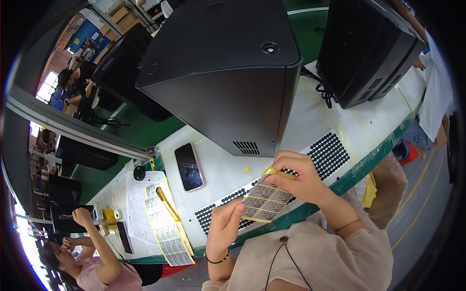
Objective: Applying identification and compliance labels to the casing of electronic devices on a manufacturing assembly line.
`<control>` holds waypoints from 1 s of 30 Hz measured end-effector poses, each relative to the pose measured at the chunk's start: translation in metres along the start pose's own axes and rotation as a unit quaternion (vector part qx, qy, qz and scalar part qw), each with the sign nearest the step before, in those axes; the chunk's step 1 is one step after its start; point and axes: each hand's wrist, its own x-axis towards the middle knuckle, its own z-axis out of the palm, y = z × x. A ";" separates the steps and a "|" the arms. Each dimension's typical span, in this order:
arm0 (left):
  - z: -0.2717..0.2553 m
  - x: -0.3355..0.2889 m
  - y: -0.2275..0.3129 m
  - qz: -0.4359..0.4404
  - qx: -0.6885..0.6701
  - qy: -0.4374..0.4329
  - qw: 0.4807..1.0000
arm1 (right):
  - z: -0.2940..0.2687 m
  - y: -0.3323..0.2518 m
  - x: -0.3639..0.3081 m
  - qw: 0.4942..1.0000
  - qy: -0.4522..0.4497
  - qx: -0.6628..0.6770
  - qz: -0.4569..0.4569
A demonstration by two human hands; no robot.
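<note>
Between my two hands is a sheet of grey printed labels [266, 201] on yellow backing, tilted above the table's front edge. My left hand [225, 220] pinches its left edge, thumb on top. At the upper right corner, my right hand [300, 178] is closed on the sheet, where the yellow backing curls up at the fingers. Beneath the hands lies a strip of round black pads, showing as one patch [329, 154] on the right and another [205, 220] on the left. Just beyond stands a large black machine cabinet [223, 106] with a small vent low on its front.
A phone [190, 167] lies left of the cabinet. Farther left, a yellow utility knife [168, 203] rests on another label sheet [170, 237] beside papers. A second black cabinet [369, 53] with a cable stands at right. A co-worker [104, 262] sits at lower left.
</note>
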 end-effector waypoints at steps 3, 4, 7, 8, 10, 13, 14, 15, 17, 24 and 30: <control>0.000 0.002 0.002 -0.004 -0.005 -0.010 1.000 | 0.002 0.001 -0.001 1.000 -0.001 -0.003 -0.011; 0.002 0.004 -0.001 0.007 -0.021 0.016 1.000 | 0.003 0.003 -0.002 1.000 -0.004 -0.009 -0.021; 0.013 0.005 -0.003 0.011 -0.132 0.090 0.987 | 0.008 0.007 -0.004 0.999 0.026 0.020 -0.029; 0.015 0.004 -0.004 0.003 -0.224 0.138 0.965 | 0.009 0.005 -0.005 0.999 0.027 0.020 -0.029; 0.007 -0.004 -0.024 -0.007 -0.216 0.131 0.968 | 0.010 -0.002 -0.005 0.999 0.013 0.043 0.029; 0.001 -0.007 -0.030 0.019 -0.149 0.136 0.979 | 0.010 0.003 -0.005 0.999 0.009 0.034 -0.009; 0.000 -0.006 -0.028 0.028 -0.137 0.131 0.981 | 0.010 0.006 -0.006 0.999 0.010 0.033 -0.008; -0.001 -0.007 -0.026 0.037 -0.122 0.130 0.983 | 0.011 0.008 -0.007 0.999 0.022 0.031 -0.023; 0.007 -0.007 -0.022 0.035 -0.186 0.129 0.974 | 0.015 0.013 -0.010 0.998 0.033 0.029 -0.038; 0.019 -0.012 -0.010 -0.070 -0.269 0.112 0.954 | 0.015 0.013 0.004 0.993 0.038 -0.023 -0.105; 0.006 -0.012 -0.011 -0.038 -0.208 0.111 0.971 | 0.007 0.014 0.005 0.961 0.009 -0.191 -0.200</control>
